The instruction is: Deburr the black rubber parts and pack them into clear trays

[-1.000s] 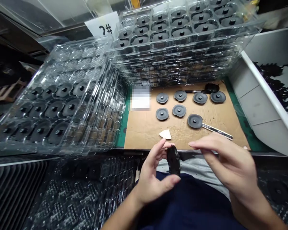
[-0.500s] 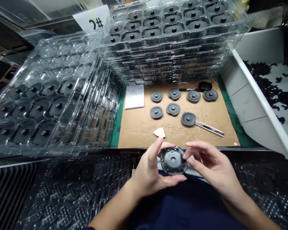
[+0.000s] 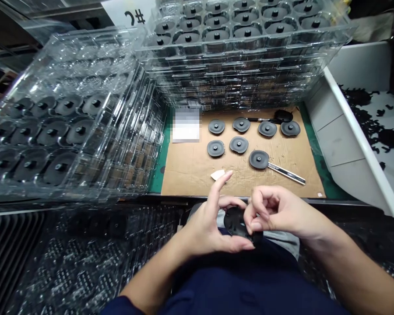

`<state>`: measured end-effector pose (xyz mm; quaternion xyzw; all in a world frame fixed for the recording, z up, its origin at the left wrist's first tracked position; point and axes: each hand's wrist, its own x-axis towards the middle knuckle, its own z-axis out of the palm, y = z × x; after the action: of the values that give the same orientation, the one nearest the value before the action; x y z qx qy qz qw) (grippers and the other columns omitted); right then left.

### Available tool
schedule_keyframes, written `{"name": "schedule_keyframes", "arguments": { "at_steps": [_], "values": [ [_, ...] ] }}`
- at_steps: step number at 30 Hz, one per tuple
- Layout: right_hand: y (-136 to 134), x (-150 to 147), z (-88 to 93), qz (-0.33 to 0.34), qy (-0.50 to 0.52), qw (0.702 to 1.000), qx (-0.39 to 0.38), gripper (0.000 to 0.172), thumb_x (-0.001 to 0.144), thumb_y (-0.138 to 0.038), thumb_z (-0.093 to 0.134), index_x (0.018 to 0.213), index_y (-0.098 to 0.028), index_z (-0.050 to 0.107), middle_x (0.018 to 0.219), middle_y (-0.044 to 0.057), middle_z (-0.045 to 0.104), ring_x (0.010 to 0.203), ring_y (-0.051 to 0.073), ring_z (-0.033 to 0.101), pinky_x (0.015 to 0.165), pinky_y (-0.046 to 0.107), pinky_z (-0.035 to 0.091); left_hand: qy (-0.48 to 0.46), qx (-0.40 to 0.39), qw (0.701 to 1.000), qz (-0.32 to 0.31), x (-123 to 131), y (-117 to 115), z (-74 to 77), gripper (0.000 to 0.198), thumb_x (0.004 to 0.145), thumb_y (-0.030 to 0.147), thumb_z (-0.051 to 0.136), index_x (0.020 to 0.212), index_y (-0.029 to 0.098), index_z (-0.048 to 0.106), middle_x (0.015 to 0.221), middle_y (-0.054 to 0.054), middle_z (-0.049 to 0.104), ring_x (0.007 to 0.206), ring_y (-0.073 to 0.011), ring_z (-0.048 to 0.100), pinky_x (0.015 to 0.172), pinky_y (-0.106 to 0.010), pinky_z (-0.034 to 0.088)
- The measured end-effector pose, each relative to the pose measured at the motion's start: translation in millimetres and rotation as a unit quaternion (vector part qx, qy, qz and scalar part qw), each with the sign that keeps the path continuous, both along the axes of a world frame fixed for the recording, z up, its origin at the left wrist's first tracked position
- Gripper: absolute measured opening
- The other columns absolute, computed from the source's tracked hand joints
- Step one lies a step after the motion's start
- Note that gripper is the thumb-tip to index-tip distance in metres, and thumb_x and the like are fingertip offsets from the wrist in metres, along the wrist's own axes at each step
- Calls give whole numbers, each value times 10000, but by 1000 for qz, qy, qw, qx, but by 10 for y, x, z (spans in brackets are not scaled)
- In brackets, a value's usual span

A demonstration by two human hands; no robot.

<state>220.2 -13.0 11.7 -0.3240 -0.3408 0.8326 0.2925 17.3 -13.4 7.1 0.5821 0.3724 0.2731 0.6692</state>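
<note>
Closest in, over a navy lap [image 3: 249, 288], the left hand [image 3: 205, 225] and right hand [image 3: 276, 210] hold a matte black disc [image 3: 236, 222] low at the centre of the view. The left thumb lies under its rim and the left index finger stands raised, while the curled right fingertips [image 3: 254, 225] press against its edge, so both hands are closed on it and much of its face is covered. A moment earlier the disc faced up, showing its round hub and small rim holes; now it sits lower and tilted, and the right hand has curled in from a looser spread. Just beyond, on a creased brown cardboard sheet [image 3: 184, 177], lie a pale triangular scraper [image 3: 217, 175] and a disc [image 3: 258, 159] touching a slim steel tool [image 3: 286, 173]. Seven grey-black knobbed discs sit in loose rows, with a black-handled tool [image 3: 261, 119] behind them. Stacked clear plastic trays [image 3: 236, 57] with round pockets rise behind the cardboard and to its left [image 3: 128, 131]. To the right, a white bin [image 3: 348, 131] holds black scraps [image 3: 357, 96].
</note>
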Motion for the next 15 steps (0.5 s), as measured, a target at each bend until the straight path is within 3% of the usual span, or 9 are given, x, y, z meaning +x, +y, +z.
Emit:
{"name": "schedule_keyframes", "arguments": {
  "at_steps": [3,10,15],
  "values": [
    [-58,-13,-23,-41,-41,998,14,356,717,-208,746,620,-170,405,760,25,685,653,80,622,636,212,509,-3,41,999,17,-18,6,-34,1133,588,173,818,1471,232,112,1076,-130,654,1087,-330,583,1026,-473,333],
    [-144,24,-74,-93,-89,989,74,183,799,-240,674,698,-169,540,782,26,661,735,105,623,702,228,516,41,204,978,9,-63,81,-41,1138,624,188,802,1464,275,40,1206,-132,599,1143,-290,551,1054,-458,314],
    [-210,80,-224,-139,-187,962,139,106,777,-236,688,827,-214,597,781,11,596,753,131,584,643,220,494,62,225,972,21,-87,136,2,1072,648,224,785,1462,205,89,1239,-180,582,1121,-282,571,1025,-421,349]
  ]
}}
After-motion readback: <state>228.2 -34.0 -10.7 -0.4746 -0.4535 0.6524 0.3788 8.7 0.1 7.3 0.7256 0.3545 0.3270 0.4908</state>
